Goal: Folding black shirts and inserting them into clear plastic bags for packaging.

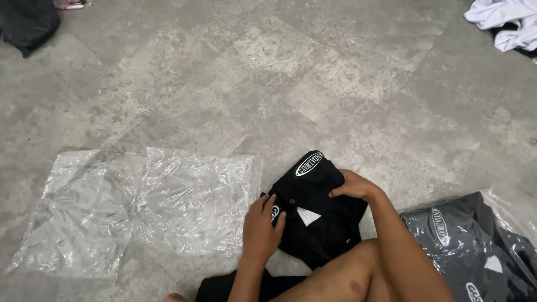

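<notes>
Where the grey stone-patterned floor [224, 72] meets the lower middle of the view, both forearms enter from the bottom edge and converge on one item.

Item 1: folded black shirt [319, 221], lying flat on the floor just right of centre, collar end pointing up and away, a white oval patch at the top fold and a small white tag near the middle.

Left hand [262, 229]: forearm rising near-vertical from the bottom edge, wrist straight, palm down on the shirt's left edge. Fingers together and slightly curled, pressing the cloth; whether they pinch the edge cannot be told.

Right hand [353, 186]: forearm crossing diagonally from the lower right, wrist bent inward. Fingers curled over the shirt's upper right edge, gripping the fold; fingertips hidden under the cloth.

Item 2: clear plastic bag [140, 210], empty and crinkled, spread flat just left of the shirt, its right edge touching or nearly touching the left hand.

Item 3: bagged dark shirt [470, 246], lower right, cut off by the frame edge, partly behind the right forearm.

Item 4: white garment [506, 19], top right corner, cut off.

Item 5: dark cloth [25, 22], top left corner, kind unclear.

A bare knee [341, 279] covers the shirt's lower edge.
</notes>
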